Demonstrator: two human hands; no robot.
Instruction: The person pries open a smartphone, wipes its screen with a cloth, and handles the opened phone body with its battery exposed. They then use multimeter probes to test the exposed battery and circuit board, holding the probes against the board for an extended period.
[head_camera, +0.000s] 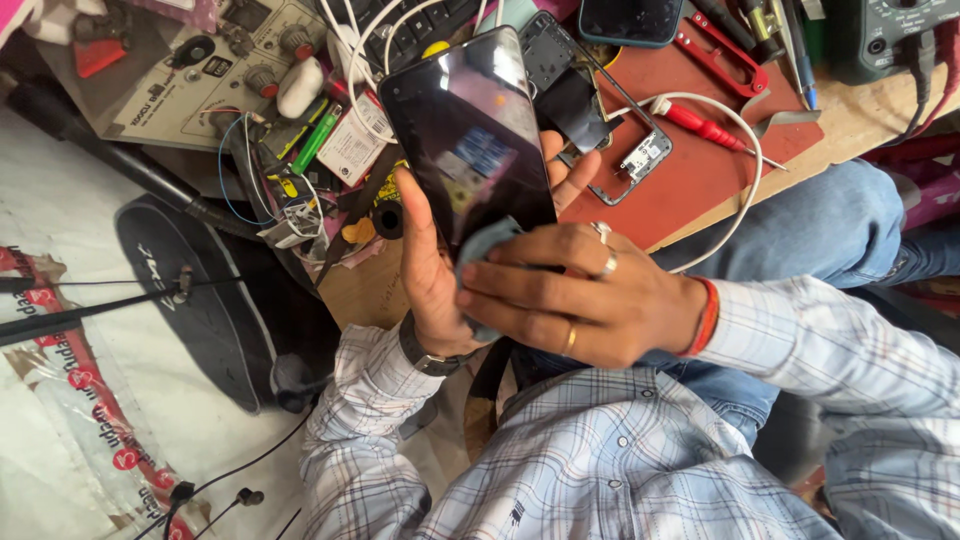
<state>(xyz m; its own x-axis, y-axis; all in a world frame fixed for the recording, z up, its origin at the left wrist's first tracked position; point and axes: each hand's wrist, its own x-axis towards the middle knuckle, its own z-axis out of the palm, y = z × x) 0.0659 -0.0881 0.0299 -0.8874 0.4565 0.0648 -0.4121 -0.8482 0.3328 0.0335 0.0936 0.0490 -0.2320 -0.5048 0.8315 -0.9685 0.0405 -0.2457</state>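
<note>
Phone (470, 135) sits tilted up in the left hand (430, 270), gripped by its edges so the dark screen faces up; right hand (575, 295) presses a blue-grey cloth (482, 250) onto its near end.

Hands: 2, left hand (425, 262) and right hand (575, 295);
Phones held: 1, black smartphone (468, 135);
Cloths: 1, grey cloth (485, 250);
Rings on right hand: 3;
Wristwatches: 1, watch (425, 355);
Red wrist threads: 1, thread (706, 316);
Red-handled screwdrivers: 1, screwdriver (705, 127);
Red mats: 1, mat (700, 170);
Bare phone frames on mat: 1, frame (640, 160);
Green markers: 1, marker (316, 140)
</note>
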